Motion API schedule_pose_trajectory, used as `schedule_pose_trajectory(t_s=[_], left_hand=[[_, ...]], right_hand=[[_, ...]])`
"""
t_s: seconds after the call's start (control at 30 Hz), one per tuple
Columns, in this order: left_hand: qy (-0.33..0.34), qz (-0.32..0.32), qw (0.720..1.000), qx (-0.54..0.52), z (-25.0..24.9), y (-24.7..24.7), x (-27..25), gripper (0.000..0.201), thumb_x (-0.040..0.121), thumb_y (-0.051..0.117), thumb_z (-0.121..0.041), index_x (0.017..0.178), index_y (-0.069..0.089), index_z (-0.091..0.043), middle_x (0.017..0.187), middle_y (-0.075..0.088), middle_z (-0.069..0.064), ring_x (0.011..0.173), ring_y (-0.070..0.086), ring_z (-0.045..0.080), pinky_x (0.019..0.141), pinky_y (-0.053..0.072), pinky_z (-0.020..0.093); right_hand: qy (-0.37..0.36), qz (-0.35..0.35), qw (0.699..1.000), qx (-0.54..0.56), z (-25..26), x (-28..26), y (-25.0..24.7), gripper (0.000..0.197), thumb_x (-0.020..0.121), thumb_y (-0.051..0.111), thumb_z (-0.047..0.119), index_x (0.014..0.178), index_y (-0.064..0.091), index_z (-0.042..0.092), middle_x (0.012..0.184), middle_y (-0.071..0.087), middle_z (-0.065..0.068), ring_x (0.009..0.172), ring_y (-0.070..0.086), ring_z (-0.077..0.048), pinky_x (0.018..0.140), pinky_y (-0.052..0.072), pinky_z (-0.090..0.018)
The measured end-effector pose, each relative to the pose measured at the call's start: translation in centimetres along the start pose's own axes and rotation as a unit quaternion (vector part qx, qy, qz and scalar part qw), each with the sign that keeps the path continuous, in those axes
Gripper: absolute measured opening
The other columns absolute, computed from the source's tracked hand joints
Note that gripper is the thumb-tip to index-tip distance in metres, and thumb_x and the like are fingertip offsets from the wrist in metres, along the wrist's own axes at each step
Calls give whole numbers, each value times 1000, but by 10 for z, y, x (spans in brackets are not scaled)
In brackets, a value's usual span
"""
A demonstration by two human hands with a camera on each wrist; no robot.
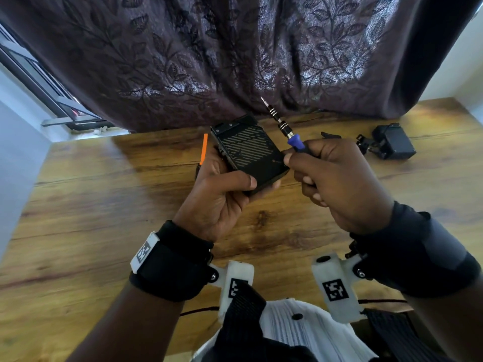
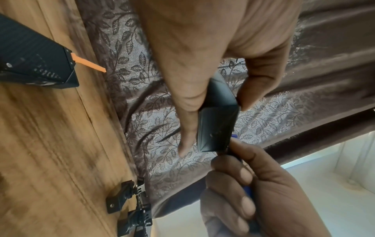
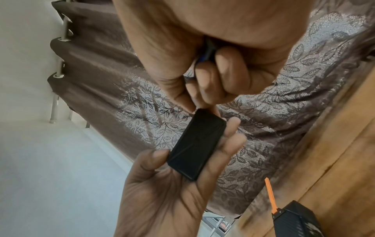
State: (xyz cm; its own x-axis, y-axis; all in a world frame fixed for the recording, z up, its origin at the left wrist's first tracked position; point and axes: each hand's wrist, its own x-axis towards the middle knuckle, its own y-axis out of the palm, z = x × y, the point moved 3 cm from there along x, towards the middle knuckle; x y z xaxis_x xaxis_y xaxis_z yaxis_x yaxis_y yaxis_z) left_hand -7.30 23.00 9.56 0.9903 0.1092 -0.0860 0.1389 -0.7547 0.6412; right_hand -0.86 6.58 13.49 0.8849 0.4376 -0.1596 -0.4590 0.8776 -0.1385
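Left hand: your left hand [image 1: 219, 197] grasps the black rectangular vented box [image 1: 251, 152] from below. The thumb lies over its near edge and the fingers are under its far side.
Where the box is: it is lifted above the brown wooden table [image 1: 104, 210], between your two hands.
Right hand: your right hand [image 1: 339, 184] is clenched round the blue handle of the black-and-silver metal precision screwdriver [image 1: 281, 124]. The tips of thumb and forefinger meet at the box corner nearest to this hand.
Screwdriver tip: it points up and away from your knuckles, not toward the box, so it drives nothing now.
Wrist views: a smooth dark side of the box [image 3: 198, 144] rests between your left thumb and fingers, and your right fingertips touch its end.
Done, as I judge: the screw at this corner is probably loosened and is being picked out by the fingertips. The screw itself is too small to see.
Left, as I judge: the slotted lid sits on the box, so any other screws and the lifting of the lid remain.
Beyond your left hand: an orange plastic strip [image 1: 204, 148] on a second black case.
Outward from your right hand: small black mount parts [image 1: 392, 145] on the table.
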Motion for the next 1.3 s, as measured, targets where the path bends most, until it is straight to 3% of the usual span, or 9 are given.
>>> schedule_pose_trajectory(t_s=[0.07,0.27,0.37,0.47,0.57,0.73,0.87,1.03,1.3], left_hand=[[-10,22,1000,-10,1,0,-2,95,72,57,14,157,21,-9,151,43,35,128,56,54,101,43,77],[18,40,998,-44,-10,-3,-3,91,70,47,20,155,26,-6,140,53,31,127,56,56,92,53,68],[44,28,998,-36,-18,-6,-3,95,68,50,17,156,21,-4,150,37,39,138,41,61,96,51,69],[62,46,996,-44,-24,-5,-4,98,69,51,16,157,16,-6,157,24,42,141,36,62,103,43,75],[71,61,995,-41,-25,-4,-4,100,69,51,17,158,13,-8,156,23,43,140,36,63,104,42,75],[90,53,994,-28,-24,-7,-3,95,71,42,25,156,14,-6,146,35,40,139,31,67,101,46,72],[96,42,994,-9,-23,-8,-4,92,72,40,24,155,14,-6,140,41,32,136,38,66,98,50,68],[99,39,994,-5,-23,-6,-6,96,69,49,21,155,15,-7,141,42,31,135,39,65,98,50,68],[106,15,994,-1,-21,-6,-8,89,72,36,25,153,18,-9,140,43,30,135,40,64,98,50,70]], right_hand=[[-1,-2,1000,6,1,-4,-1,31,100,58,19,95,65,-11,55,38,-2,43,27,-16,38,23,-21],[-82,53,991,-86,11,-32,-12,20,101,55,15,98,75,9,60,40,-11,46,32,-17,43,28,-26],[-159,60,966,-194,17,-51,-16,26,94,68,26,119,75,24,61,57,17,48,44,-2,49,36,-19],[-192,51,957,-209,25,-60,-16,43,85,68,32,126,65,45,96,72,28,70,66,1,59,47,-12],[-218,41,944,-243,28,-61,-14,41,86,69,29,125,66,39,110,72,25,99,69,1,80,57,-23],[-216,42,944,-244,29,-60,-12,40,86,70,25,124,67,36,110,70,27,99,67,6,77,47,-5],[-219,46,943,-247,27,-59,-11,39,86,71,24,122,67,37,113,69,30,103,65,10,80,47,-6],[-219,46,939,-262,25,-58,-12,39,87,72,22,123,68,36,110,71,28,100,67,7,77,46,-5],[-204,36,931,-302,28,-65,-15,39,86,70,32,119,65,53,94,73,19,78,68,-7,63,50,-20]])
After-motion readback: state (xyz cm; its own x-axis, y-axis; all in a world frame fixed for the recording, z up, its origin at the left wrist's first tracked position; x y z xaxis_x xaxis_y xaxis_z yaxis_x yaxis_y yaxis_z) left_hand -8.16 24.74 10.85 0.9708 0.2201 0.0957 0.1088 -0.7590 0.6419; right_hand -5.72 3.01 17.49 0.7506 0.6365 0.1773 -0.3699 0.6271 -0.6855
